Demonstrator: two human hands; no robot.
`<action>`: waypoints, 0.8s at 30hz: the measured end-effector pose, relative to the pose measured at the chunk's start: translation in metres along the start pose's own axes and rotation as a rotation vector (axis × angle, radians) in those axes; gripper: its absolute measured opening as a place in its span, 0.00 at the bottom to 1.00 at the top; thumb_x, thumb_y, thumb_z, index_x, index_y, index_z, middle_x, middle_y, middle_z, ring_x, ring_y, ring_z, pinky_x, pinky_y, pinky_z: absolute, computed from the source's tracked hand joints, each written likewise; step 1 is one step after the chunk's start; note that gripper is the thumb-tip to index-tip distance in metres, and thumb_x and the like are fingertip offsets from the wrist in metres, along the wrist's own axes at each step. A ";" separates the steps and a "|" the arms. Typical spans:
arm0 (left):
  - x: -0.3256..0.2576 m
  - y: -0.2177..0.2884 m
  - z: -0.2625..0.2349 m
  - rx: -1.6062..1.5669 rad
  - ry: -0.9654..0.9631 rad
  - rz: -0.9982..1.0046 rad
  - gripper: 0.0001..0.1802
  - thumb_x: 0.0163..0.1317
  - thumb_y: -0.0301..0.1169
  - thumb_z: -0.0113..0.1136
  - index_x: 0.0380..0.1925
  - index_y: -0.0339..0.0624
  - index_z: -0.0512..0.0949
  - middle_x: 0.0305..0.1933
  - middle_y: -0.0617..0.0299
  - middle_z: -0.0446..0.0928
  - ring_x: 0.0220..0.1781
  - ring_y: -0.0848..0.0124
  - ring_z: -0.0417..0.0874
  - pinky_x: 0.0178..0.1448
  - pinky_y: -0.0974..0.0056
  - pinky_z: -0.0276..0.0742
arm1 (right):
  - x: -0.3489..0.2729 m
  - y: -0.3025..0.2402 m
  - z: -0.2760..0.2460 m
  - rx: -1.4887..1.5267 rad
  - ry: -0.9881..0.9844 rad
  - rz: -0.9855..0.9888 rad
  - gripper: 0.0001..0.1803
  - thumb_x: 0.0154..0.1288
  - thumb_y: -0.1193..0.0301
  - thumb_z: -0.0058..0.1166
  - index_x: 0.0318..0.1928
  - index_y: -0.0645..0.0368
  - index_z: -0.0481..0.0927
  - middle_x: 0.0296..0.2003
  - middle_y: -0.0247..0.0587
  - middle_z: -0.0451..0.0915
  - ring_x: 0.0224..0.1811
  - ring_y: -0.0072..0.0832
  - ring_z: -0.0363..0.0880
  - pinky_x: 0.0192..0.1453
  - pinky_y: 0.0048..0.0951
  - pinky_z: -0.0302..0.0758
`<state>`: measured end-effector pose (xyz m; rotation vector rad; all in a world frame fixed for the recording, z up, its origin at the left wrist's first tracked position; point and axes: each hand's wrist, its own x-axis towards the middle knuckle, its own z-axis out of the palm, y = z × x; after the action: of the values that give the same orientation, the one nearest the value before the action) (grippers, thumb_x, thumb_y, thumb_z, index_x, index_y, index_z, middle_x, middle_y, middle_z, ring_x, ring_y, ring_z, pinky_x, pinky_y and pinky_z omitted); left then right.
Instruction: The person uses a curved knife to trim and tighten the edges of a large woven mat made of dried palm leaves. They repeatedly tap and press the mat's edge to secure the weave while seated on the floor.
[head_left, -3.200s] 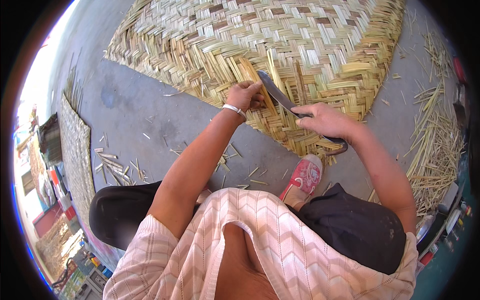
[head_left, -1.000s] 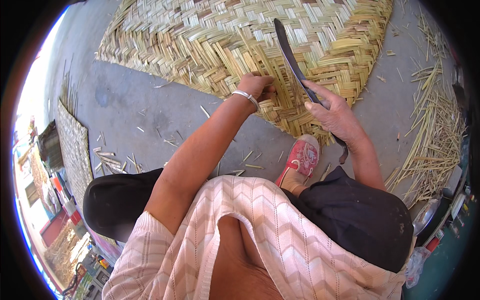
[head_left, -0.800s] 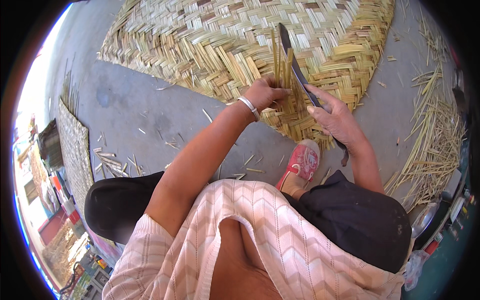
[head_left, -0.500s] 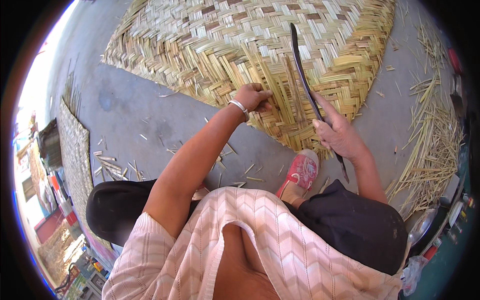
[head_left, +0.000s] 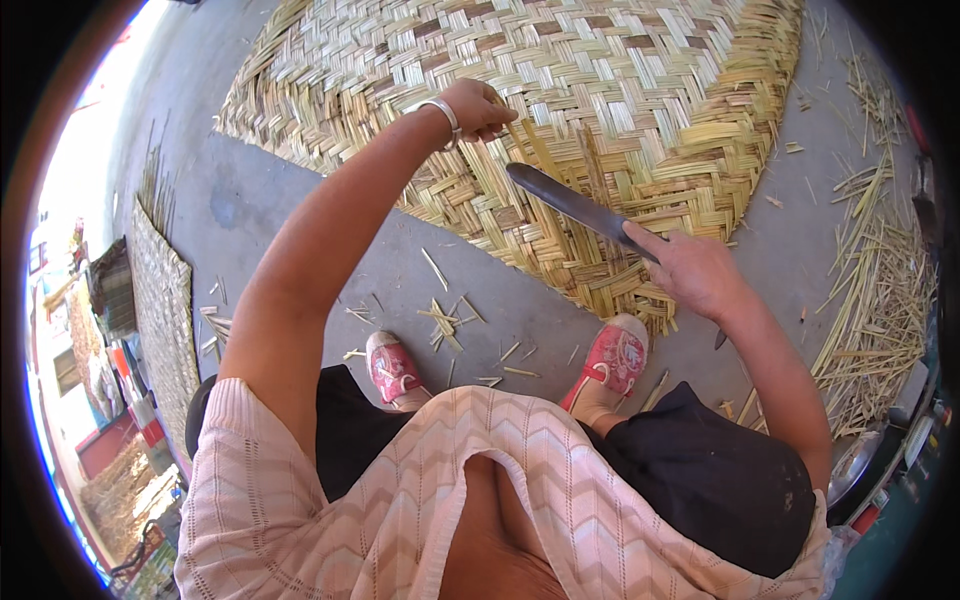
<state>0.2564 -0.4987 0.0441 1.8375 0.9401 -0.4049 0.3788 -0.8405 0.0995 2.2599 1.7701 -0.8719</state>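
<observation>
our left hand (head_left: 478, 106) pinches a loose strip (head_left: 528, 140) of the woven mat (head_left: 600, 80) while our right hand (head_left: 695, 272) grips the long knife (head_left: 575, 207), blade just below our left fingers (head_left: 500, 115).

1. We note loose cane strips (head_left: 880, 300) heaped on the concrete, right of the right hand.
2. Cut slivers (head_left: 445, 325) lie below the left hand.
3. Two red shoes (head_left: 610, 362) sit below both hands.
4. A second woven panel (head_left: 165, 300) lies far left.
</observation>
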 end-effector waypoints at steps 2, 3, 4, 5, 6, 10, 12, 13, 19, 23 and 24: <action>0.002 0.009 -0.013 0.206 -0.080 0.048 0.16 0.59 0.44 0.68 0.29 0.41 0.81 0.23 0.66 0.82 0.22 0.79 0.81 0.24 0.71 0.75 | 0.008 0.004 -0.006 -0.016 -0.001 -0.021 0.33 0.61 0.63 0.56 0.68 0.33 0.66 0.32 0.45 0.77 0.32 0.44 0.80 0.35 0.44 0.77; 0.002 0.013 -0.019 0.267 -0.118 0.058 0.17 0.58 0.44 0.69 0.28 0.41 0.81 0.23 0.66 0.81 0.22 0.79 0.81 0.24 0.71 0.75 | 0.011 0.005 -0.008 -0.026 0.003 -0.035 0.33 0.62 0.63 0.56 0.68 0.33 0.66 0.32 0.45 0.77 0.32 0.44 0.80 0.35 0.44 0.78; 0.002 0.017 -0.024 0.328 -0.155 0.068 0.17 0.58 0.45 0.69 0.28 0.41 0.81 0.22 0.66 0.81 0.22 0.79 0.82 0.24 0.71 0.75 | 0.012 0.006 -0.010 -0.035 0.007 -0.049 0.33 0.62 0.62 0.56 0.68 0.33 0.66 0.33 0.46 0.77 0.32 0.44 0.80 0.35 0.44 0.78; 0.002 0.021 -0.027 0.396 -0.188 0.086 0.16 0.57 0.43 0.69 0.26 0.41 0.81 0.21 0.65 0.81 0.23 0.78 0.82 0.25 0.71 0.75 | 0.014 0.006 -0.011 -0.051 0.005 -0.061 0.32 0.63 0.62 0.56 0.68 0.33 0.66 0.33 0.46 0.77 0.33 0.44 0.80 0.36 0.44 0.78; 0.002 0.025 -0.029 0.447 -0.214 0.102 0.15 0.57 0.42 0.68 0.26 0.41 0.81 0.21 0.65 0.81 0.23 0.77 0.83 0.25 0.71 0.76 | 0.015 0.007 -0.012 -0.048 0.007 -0.062 0.32 0.63 0.61 0.56 0.68 0.33 0.66 0.34 0.46 0.77 0.33 0.44 0.80 0.36 0.44 0.78; 0.006 0.040 -0.027 0.651 -0.324 0.199 0.11 0.55 0.35 0.66 0.28 0.38 0.81 0.23 0.62 0.82 0.24 0.73 0.85 0.29 0.68 0.79 | 0.016 0.007 -0.012 -0.064 -0.003 -0.056 0.32 0.63 0.60 0.56 0.68 0.33 0.66 0.35 0.47 0.77 0.33 0.44 0.80 0.36 0.44 0.78; 0.011 0.046 -0.022 0.828 -0.380 0.253 0.11 0.55 0.34 0.66 0.29 0.36 0.81 0.24 0.59 0.82 0.24 0.71 0.85 0.30 0.67 0.80 | 0.017 0.007 -0.012 -0.065 -0.008 -0.052 0.32 0.64 0.60 0.56 0.68 0.33 0.66 0.36 0.47 0.77 0.33 0.44 0.80 0.37 0.44 0.78; 0.012 0.046 -0.020 0.819 -0.346 0.278 0.11 0.54 0.34 0.65 0.31 0.36 0.82 0.29 0.55 0.83 0.30 0.65 0.86 0.36 0.62 0.81 | 0.017 0.008 -0.012 -0.060 -0.015 -0.047 0.32 0.64 0.60 0.56 0.68 0.33 0.66 0.36 0.47 0.78 0.33 0.44 0.80 0.37 0.44 0.78; 0.014 0.047 -0.005 0.951 -0.127 0.427 0.12 0.52 0.38 0.68 0.32 0.44 0.82 0.35 0.53 0.83 0.44 0.54 0.83 0.48 0.53 0.77 | 0.029 0.012 -0.017 -0.013 0.012 -0.038 0.29 0.65 0.59 0.52 0.67 0.37 0.68 0.30 0.45 0.81 0.32 0.45 0.81 0.35 0.48 0.75; 0.012 0.040 0.009 1.090 -0.081 0.378 0.13 0.56 0.43 0.65 0.35 0.47 0.82 0.37 0.54 0.83 0.45 0.53 0.83 0.48 0.52 0.77 | 0.052 0.014 -0.022 0.045 -0.060 -0.035 0.28 0.68 0.57 0.51 0.67 0.37 0.67 0.31 0.47 0.82 0.34 0.46 0.81 0.37 0.49 0.75; 0.014 0.035 0.013 1.121 -0.064 0.361 0.14 0.57 0.43 0.65 0.35 0.47 0.82 0.37 0.55 0.83 0.45 0.53 0.83 0.48 0.52 0.77 | 0.057 0.015 -0.022 0.043 -0.068 -0.022 0.28 0.68 0.56 0.50 0.68 0.36 0.67 0.32 0.47 0.82 0.34 0.46 0.81 0.37 0.48 0.76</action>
<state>0.2942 -0.5117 0.0509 2.9017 0.2739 -0.8600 0.4083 -0.7869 0.0845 2.2125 1.7675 -0.9879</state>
